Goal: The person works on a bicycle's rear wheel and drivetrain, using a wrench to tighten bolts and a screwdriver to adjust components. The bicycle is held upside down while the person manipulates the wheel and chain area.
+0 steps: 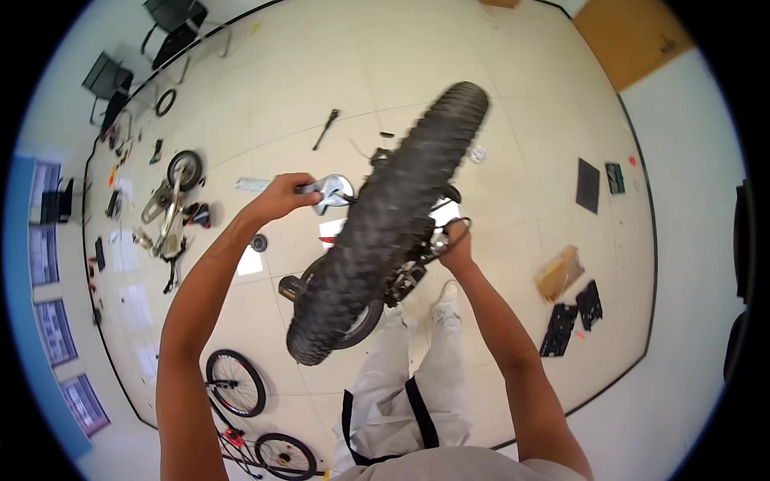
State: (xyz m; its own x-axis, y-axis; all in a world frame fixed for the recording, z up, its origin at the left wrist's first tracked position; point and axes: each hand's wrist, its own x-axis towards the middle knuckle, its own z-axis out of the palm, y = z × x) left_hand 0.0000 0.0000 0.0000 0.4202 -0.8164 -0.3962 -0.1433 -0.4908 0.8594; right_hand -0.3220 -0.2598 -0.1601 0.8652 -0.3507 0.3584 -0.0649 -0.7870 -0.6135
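A dark knobby tyre (393, 232) stands tilted between two hands: the left hand (285, 196), just left of it, is closed around one silver wrench (330, 191), while the right hand (455, 244) is at its right side, fingers curled near dark metal parts (407, 280), though I cannot tell what they grip. Around them are one bicycle (233, 438) at lower left, two black trays (559, 330) at right and two chairs (170, 14) at upper left.
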